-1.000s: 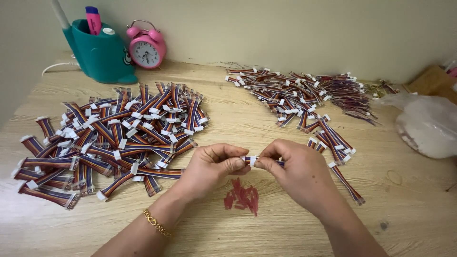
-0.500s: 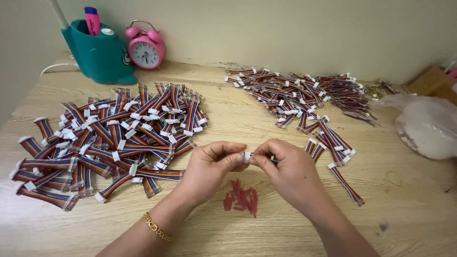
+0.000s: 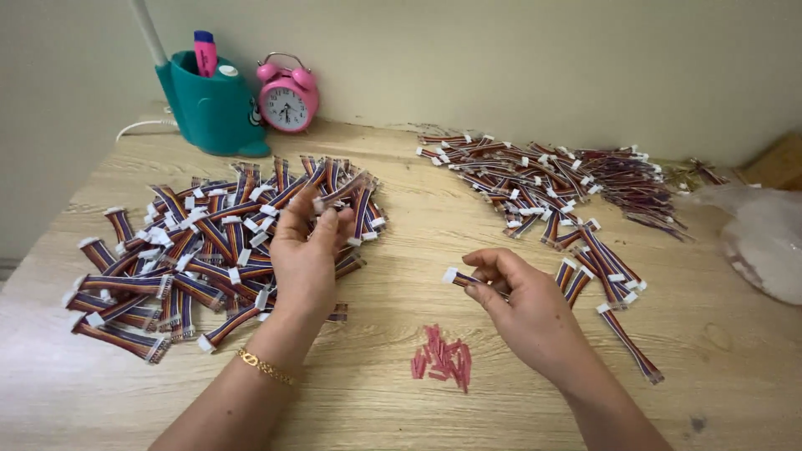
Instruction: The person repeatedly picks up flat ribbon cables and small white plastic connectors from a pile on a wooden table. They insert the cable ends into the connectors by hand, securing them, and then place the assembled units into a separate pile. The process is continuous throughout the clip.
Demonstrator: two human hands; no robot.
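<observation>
Two hands work apart: left hand (image 3: 307, 250) pinches a cable (image 3: 342, 190) above the left-of-frame pile (image 3: 180, 259); right hand (image 3: 522, 305) pinches another cable (image 3: 462, 278) mid-frame over the worktop (image 3: 401, 250)

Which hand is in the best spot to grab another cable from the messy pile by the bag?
Probably the right hand. It sits nearest the loose cable pile, though it already pinches one cable. The left hand is over the other pile, holding a cable too.
</observation>
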